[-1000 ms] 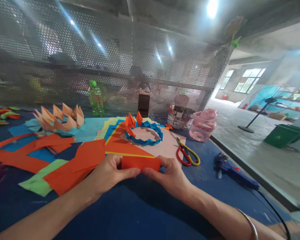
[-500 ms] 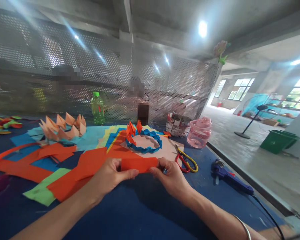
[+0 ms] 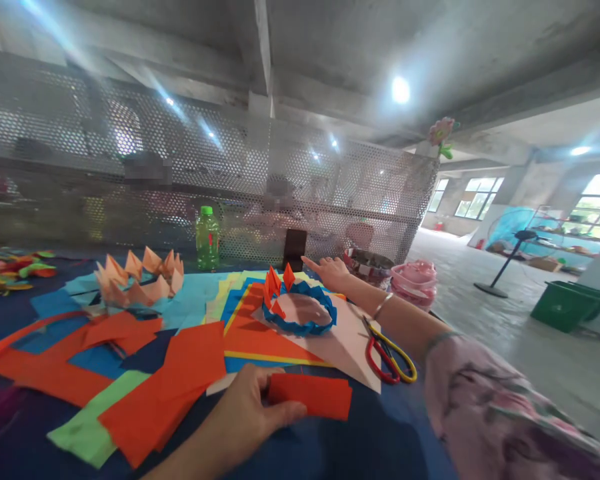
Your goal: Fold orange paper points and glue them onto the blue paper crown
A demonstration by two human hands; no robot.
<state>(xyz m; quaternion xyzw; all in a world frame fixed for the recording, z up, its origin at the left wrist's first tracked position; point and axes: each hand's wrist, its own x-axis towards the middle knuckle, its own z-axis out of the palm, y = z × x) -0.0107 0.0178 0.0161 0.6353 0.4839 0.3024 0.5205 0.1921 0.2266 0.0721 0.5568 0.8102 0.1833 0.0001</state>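
Observation:
My left hand [image 3: 247, 407] grips one end of a folded orange-red paper strip [image 3: 311, 395] low on the blue table top [image 3: 390, 440]. My right hand [image 3: 330, 273] stretches far forward with a pointing finger, holding nothing, just past a blue folded paper ring with orange points [image 3: 300, 327]. That ring sits on a pale pink sheet [image 3: 340, 350]. Red-and-yellow-handled scissors [image 3: 386, 357] lie by the sheet's right edge, and my floral sleeve [image 3: 500, 407] crosses the right side. An orange folded paper crown [image 3: 140, 283] stands on blue paper at the left.
Loose orange, green and blue paper sheets [image 3: 150, 400] cover the left. Behind stand a green bottle [image 3: 207, 240], a woven paper pot [image 3: 367, 267] and a pink plastic jar [image 3: 414, 285]. A perforated metal screen [image 3: 230, 180] rises behind the table, with a blurred person [image 3: 280, 207] beyond it.
My right hand has let go of the orange-red strip and reached far forward. My left hand keeps the strip and has moved nearer me. The view has tilted upward, hiding the glue gun behind my sleeve.

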